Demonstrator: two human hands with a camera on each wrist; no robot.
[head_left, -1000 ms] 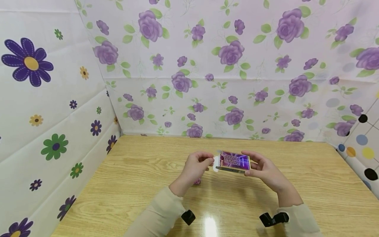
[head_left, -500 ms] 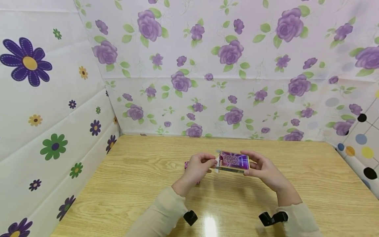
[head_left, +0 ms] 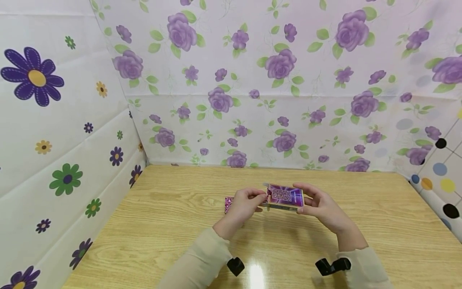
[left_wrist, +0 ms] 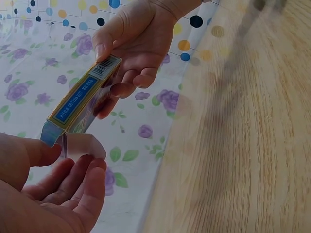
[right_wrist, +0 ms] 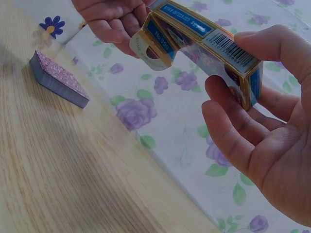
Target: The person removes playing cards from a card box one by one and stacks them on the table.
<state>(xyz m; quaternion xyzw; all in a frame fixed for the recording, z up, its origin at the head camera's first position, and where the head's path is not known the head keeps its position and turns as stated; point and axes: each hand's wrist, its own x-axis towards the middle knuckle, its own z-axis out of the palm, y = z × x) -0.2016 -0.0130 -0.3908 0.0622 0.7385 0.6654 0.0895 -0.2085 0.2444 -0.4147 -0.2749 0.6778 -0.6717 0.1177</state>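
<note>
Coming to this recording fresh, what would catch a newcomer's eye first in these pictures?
Probably the shiny purple box, held above the wooden table with the right grip at one end and the left grip at its open, flapped end. Behind it, the rose-printed cloth fills much of the head view. The right wrist view also shows a pink-patterned stack lying on the table.
</note>
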